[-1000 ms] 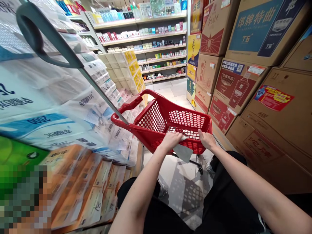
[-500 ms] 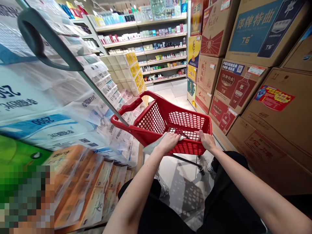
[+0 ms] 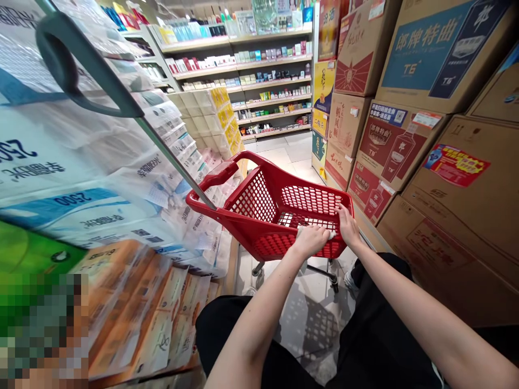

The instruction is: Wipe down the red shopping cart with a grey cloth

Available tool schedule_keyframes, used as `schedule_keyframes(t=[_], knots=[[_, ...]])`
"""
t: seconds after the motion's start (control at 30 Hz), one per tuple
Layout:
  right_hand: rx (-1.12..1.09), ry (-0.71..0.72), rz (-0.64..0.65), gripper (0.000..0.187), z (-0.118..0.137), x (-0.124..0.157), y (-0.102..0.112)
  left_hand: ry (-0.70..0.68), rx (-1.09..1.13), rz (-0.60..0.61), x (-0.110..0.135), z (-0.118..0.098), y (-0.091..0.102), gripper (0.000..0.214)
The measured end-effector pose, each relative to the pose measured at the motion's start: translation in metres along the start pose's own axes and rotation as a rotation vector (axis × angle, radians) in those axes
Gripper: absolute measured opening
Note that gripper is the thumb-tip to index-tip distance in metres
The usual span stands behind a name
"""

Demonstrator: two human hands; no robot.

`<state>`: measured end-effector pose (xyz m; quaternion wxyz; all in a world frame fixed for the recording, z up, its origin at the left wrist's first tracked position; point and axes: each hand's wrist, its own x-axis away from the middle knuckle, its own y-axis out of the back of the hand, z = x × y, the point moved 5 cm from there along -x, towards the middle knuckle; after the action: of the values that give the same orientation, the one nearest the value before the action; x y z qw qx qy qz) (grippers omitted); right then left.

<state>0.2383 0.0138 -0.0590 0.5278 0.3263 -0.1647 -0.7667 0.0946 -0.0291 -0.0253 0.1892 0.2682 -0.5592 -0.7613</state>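
My left hand (image 3: pixel 311 240) presses a pale cloth (image 3: pixel 317 233) against the near rim of a red plastic shopping basket (image 3: pixel 253 202), fingers spread over it. My right hand (image 3: pixel 347 226) is curled over the basket's right rim, close to the left but not touching it. The basket stands on wheels on the tiled floor (image 3: pixel 312 329) right in front of my black trousers (image 3: pixel 377 324), with its long grey pull handle (image 3: pixel 174 161) slanting up and left. Wrapped packs of tissue (image 3: pixel 81 162) are stacked along the left of the aisle, cardboard liquor cartons (image 3: pixel 421 59) tower on the right, and shelves of boxed goods (image 3: pixel 239 75) stand ahead.
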Motion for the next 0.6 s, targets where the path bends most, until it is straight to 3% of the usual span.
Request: schedule_keyframes(t=[0.1, 0.17, 0.3, 0.4, 0.47, 0.6], knots=[[0.227, -0.111, 0.011, 0.048, -0.009, 0.002, -0.005, 0.019, 0.010, -0.047, 0.005, -0.003, 0.003, 0.019], [0.340, -0.186, 0.047, 0.048, -0.017, 0.004, -0.006, 0.046, 0.019, -0.042, 0.018, 0.009, 0.006, 0.019], [0.348, -0.323, 0.140, 0.062, -0.031, 0.005, -0.008, 0.145, 0.009, -0.023, 0.050, 0.049, 0.015, 0.020], [0.305, -0.368, 0.177, 0.067, -0.031, 0.005, -0.012, 0.226, -0.005, -0.031, 0.062, 0.064, 0.019, 0.026], [0.304, -0.385, 0.185, 0.068, -0.028, 0.004, -0.015, 0.264, -0.001, -0.044, 0.059, 0.059, 0.020, 0.031], [0.368, -0.337, 0.149, 0.067, -0.022, 0.002, -0.017, 0.274, 0.048, -0.066, 0.032, 0.024, 0.013, 0.036]])
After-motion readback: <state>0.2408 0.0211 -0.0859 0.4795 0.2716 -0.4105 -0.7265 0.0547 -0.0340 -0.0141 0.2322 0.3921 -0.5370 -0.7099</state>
